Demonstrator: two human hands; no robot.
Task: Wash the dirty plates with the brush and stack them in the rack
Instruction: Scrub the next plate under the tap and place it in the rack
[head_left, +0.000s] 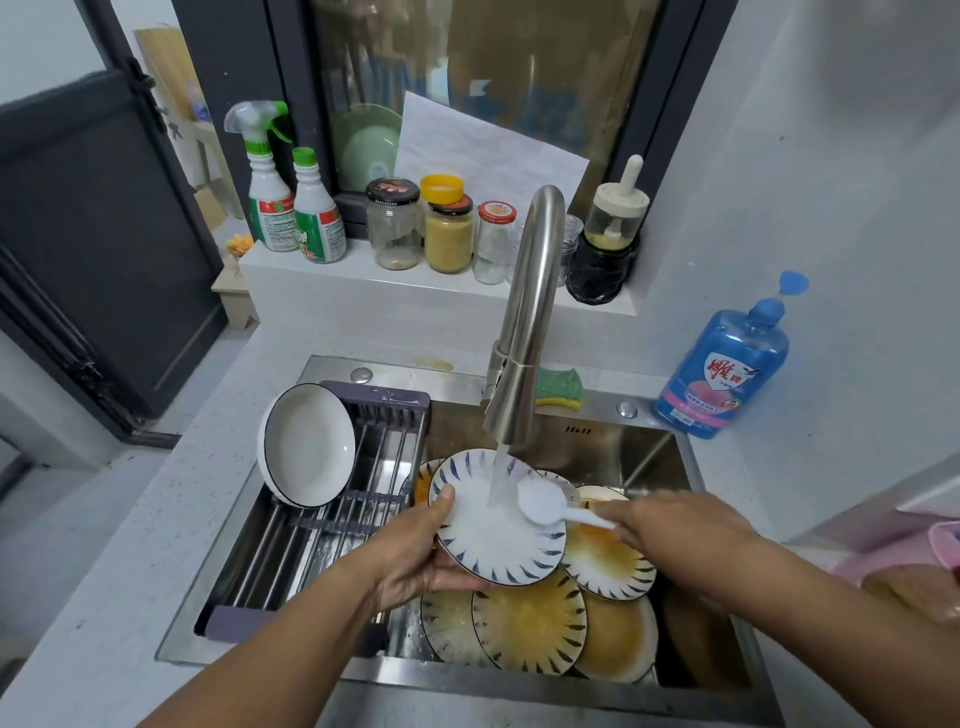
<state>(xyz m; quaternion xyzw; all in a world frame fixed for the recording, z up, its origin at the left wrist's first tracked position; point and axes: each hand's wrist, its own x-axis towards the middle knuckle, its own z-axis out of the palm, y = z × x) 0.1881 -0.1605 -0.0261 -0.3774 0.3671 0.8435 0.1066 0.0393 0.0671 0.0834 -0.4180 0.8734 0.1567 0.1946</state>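
Note:
My left hand (415, 561) grips a white plate with blue rim strokes (493, 540) by its left edge, tilted under the running tap water. My right hand (670, 525) holds a white brush (543, 503) whose round head rests on the plate's upper right part. Below and beside the held plate lie several dirty plates (530, 629) smeared orange-brown, piled in the steel sink (649, 452). A grey rack (332, 519) spans the sink's left side, and two white bowls with dark rims (306, 444) lean upright in it at the far end.
The steel faucet (530, 312) arches over the sink, water flowing. A green-yellow sponge (558, 387) lies behind it. A blue soap bottle (727, 364) stands at the right. Spray bottles (270, 182) and jars (447, 228) line the windowsill.

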